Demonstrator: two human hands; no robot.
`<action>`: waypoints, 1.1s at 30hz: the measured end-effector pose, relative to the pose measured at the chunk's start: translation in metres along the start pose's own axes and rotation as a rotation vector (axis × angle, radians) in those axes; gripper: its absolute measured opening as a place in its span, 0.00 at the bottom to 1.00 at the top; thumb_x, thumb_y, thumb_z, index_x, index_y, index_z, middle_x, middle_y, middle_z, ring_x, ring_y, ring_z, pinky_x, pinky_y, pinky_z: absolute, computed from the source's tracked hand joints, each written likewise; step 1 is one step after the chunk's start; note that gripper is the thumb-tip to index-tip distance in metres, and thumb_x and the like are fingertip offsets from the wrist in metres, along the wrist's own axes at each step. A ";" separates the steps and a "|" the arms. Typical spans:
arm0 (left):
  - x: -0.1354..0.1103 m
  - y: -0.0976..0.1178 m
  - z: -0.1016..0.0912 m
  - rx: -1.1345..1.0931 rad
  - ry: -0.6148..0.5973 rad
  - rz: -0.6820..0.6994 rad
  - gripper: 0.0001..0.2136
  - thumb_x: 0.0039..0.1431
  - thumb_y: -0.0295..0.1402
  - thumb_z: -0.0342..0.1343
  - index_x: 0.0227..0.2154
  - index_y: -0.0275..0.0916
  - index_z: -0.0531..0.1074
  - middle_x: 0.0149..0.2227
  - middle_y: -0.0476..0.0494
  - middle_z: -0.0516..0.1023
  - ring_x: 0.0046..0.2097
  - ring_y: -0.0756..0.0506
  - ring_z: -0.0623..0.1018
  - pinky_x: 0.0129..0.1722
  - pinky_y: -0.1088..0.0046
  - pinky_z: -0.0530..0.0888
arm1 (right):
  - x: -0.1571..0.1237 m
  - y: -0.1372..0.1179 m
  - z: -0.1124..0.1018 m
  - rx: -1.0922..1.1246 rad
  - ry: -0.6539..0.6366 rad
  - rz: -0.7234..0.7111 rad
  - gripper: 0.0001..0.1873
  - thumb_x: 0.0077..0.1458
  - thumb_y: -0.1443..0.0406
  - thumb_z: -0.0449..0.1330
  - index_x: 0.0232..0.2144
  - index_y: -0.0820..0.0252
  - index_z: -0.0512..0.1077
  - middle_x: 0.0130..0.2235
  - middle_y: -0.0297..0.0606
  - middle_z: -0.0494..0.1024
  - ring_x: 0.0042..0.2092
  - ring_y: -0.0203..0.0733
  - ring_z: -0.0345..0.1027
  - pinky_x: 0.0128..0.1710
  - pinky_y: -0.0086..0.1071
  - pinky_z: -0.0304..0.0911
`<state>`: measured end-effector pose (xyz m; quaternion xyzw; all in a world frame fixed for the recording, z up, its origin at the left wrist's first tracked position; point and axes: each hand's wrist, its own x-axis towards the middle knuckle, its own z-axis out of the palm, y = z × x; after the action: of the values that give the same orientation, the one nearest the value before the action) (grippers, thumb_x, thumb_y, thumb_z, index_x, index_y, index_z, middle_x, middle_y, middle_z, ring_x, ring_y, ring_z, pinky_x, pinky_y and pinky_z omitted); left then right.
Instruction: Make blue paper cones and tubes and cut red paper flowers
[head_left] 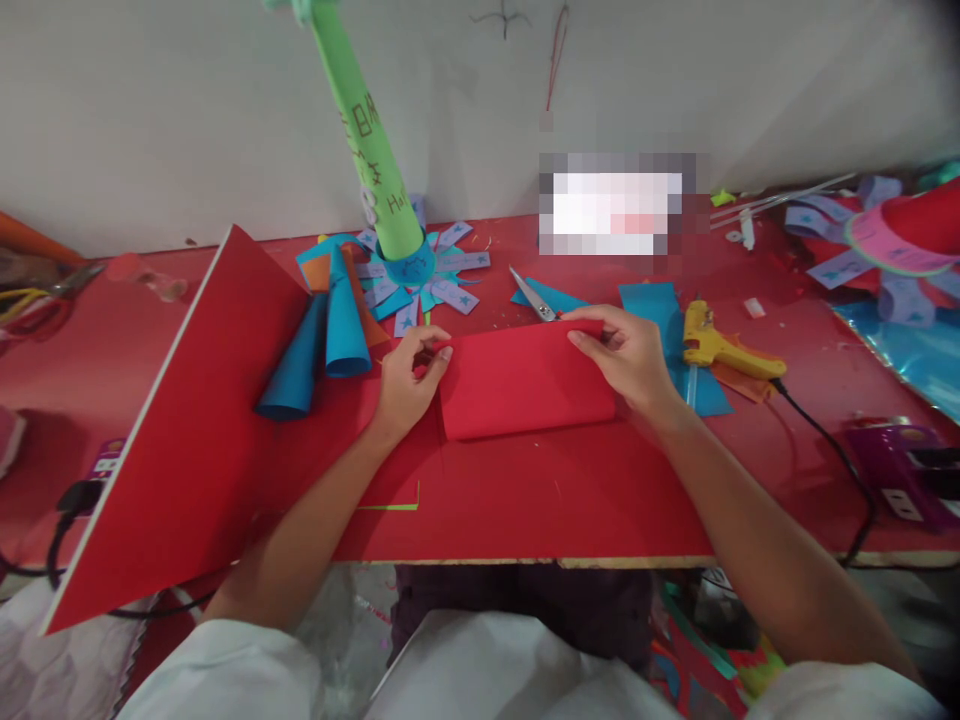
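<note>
Between my two hands a folded sheet of red paper [529, 385] is held just over the red tabletop. My left hand [412, 378] pinches its upper left corner between thumb and fingers. At the upper right corner, my right hand [622, 355] grips the sheet the same way. Scissors [531, 293] lie right behind the paper, their handles partly hidden by it. Left of my left hand stand two blue paper cones [347, 325]. To the right of my right hand, a yellow glue gun [724, 345] rests over blue paper [651, 305].
A red board [187, 430] leans at the left. A green paper tube [367, 140] rises from a blue and purple paper flower base [409, 265]. Purple power strips [904, 470] sit at both sides, with black cords. The table's front edge [525, 563] runs before my body.
</note>
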<state>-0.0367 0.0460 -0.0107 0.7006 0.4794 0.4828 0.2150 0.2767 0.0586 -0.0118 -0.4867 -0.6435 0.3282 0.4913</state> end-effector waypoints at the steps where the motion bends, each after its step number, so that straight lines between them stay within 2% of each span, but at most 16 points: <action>1: 0.000 0.000 0.000 0.000 0.004 0.000 0.13 0.71 0.47 0.60 0.43 0.41 0.76 0.36 0.48 0.80 0.32 0.52 0.76 0.32 0.75 0.73 | 0.000 0.000 0.000 0.001 0.001 -0.003 0.09 0.63 0.58 0.69 0.45 0.49 0.84 0.48 0.39 0.88 0.52 0.53 0.82 0.52 0.46 0.78; 10: -0.001 0.000 -0.001 -0.001 0.000 0.010 0.12 0.71 0.44 0.60 0.43 0.41 0.76 0.36 0.48 0.80 0.32 0.52 0.76 0.32 0.76 0.73 | -0.001 -0.001 0.000 -0.013 0.000 -0.002 0.10 0.63 0.56 0.69 0.45 0.50 0.84 0.49 0.40 0.88 0.53 0.54 0.82 0.53 0.47 0.78; 19: 0.001 -0.004 -0.001 0.003 0.008 0.025 0.10 0.71 0.41 0.60 0.44 0.41 0.77 0.40 0.47 0.82 0.33 0.52 0.77 0.34 0.76 0.75 | 0.001 -0.002 -0.001 -0.004 0.018 -0.019 0.09 0.66 0.57 0.66 0.45 0.50 0.84 0.46 0.39 0.89 0.46 0.49 0.84 0.47 0.43 0.77; 26: 0.003 -0.005 -0.002 0.007 0.017 0.047 0.13 0.72 0.46 0.59 0.44 0.41 0.77 0.40 0.46 0.83 0.34 0.52 0.78 0.34 0.76 0.75 | 0.001 0.001 -0.002 0.022 0.002 -0.014 0.10 0.63 0.57 0.69 0.45 0.51 0.84 0.46 0.40 0.89 0.46 0.49 0.84 0.46 0.41 0.78; 33: 0.003 -0.005 -0.002 0.015 0.013 0.032 0.16 0.72 0.50 0.58 0.43 0.41 0.77 0.41 0.44 0.83 0.34 0.51 0.78 0.34 0.74 0.76 | 0.001 -0.004 -0.002 -0.003 0.027 -0.009 0.10 0.65 0.55 0.68 0.42 0.51 0.84 0.45 0.40 0.89 0.46 0.49 0.84 0.48 0.42 0.78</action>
<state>-0.0407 0.0505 -0.0124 0.7066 0.4732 0.4870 0.1990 0.2777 0.0583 -0.0073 -0.4889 -0.6396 0.3183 0.5006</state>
